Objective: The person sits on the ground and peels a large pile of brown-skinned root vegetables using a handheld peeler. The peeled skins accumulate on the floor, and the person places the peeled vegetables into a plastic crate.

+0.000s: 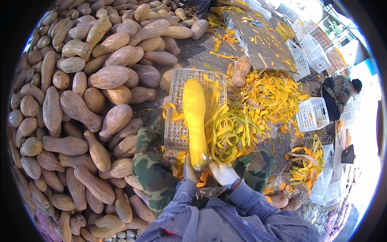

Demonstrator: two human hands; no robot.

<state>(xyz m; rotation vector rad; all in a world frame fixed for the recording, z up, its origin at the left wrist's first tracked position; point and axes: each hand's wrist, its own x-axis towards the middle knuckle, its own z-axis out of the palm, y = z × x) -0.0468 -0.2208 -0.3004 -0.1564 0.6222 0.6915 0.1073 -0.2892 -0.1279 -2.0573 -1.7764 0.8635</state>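
A long peeled yellow squash lies lengthwise over an upturned plastic crate, its near end towards me. My left hand, in a knitted glove, grips that near end from the left. Just right of it, my right hand, in a pale glove with a blue cuff edge, is closed on a small tool with a shiny metal head, which is against the squash's end; its kind is hard to tell. Green-yellow peel strips lie in a tangle beside the crate, and one curled strip hangs at its left.
Unpeeled squashes form a large heap on the left. One unpeeled squash stands by a peel pile. Beyond is a scrap-strewn board. White crates and a bent-over person are at right.
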